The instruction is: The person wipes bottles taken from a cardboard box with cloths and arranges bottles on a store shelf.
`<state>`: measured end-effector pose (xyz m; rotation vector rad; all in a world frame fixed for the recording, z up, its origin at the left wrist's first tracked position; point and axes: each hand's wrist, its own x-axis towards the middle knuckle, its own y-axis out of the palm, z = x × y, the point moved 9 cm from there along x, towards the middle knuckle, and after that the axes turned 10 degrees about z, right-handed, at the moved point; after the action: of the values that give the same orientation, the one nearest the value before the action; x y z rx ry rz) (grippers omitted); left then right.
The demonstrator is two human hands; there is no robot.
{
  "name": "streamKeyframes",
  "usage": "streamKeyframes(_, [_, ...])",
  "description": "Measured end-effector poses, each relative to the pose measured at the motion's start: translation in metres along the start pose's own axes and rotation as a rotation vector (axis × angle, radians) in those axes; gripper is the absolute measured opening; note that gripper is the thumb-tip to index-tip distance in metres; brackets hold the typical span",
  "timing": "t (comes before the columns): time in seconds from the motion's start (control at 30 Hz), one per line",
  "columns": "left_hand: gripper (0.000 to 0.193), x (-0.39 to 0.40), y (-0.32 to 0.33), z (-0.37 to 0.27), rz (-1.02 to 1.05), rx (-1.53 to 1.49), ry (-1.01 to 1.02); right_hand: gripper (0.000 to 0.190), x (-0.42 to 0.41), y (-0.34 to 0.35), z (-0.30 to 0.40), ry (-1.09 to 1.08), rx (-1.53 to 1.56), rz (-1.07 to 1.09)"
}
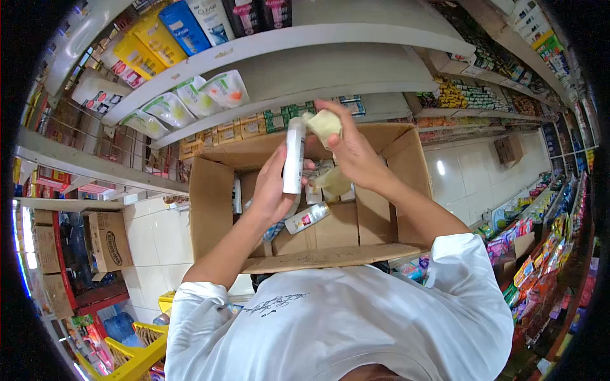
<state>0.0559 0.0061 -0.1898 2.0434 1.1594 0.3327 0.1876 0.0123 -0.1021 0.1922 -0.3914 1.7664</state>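
My left hand (275, 188) grips a white plastic bottle (294, 159), held upright above an open cardboard box (214, 209). Against the bottle's upper end, my right hand (355, 152) holds a pale yellow cloth (326, 125). A loose end of similar pale material hangs below that hand. Down in the box lies a white bottle with a printed label (307, 218), tilted on its side. Several other packages sit deeper inside, partly hidden by my hands and the cloth.
Beyond the box stand shelves with shampoo bottles (186, 26) on the upper board (305, 40) and refill pouches (195, 97) below. Racks of packaged goods (538, 266) line the right side. A yellow rack (143, 357) and another cardboard box (108, 240) are at the left.
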Motion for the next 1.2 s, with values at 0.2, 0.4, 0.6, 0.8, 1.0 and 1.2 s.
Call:
streamKeyframes(0.2, [0.044, -0.024, 0.034, 0.011, 0.031, -0.319, -0.176, 0.035, -0.032, 0.064, 0.023, 0.017, -0.5, 0.43])
streamKeyframes(0.4, [0.045, -0.054, 0.039, 0.009, 0.177, -0.296, -0.188, 0.032, -0.017, 0.041, 0.051, -0.154, -0.568, 0.299])
streamKeyframes(0.6, [0.048, -0.049, 0.026, 0.014, 0.025, -0.195, -0.211, 0.027, -0.045, 0.065, 0.047, -0.068, -0.259, 0.255])
streamKeyframes(0.8, [0.048, -0.051, 0.012, 0.006, 0.012, -0.155, -0.134, 0.019, -0.008, 0.045, 0.039, -0.076, -0.315, 0.261])
streamKeyframes(1.0, [0.061, -0.031, 0.007, -0.003, -0.08, -0.153, -0.138, 0.02, -0.02, 0.067, 0.02, -0.232, -0.438, 0.362])
streamKeyframes(1.2, [0.054, -0.025, -0.01, 0.002, -0.099, -0.124, -0.187, 0.022, 0.012, 0.025, 0.006, -0.099, -0.319, 0.129])
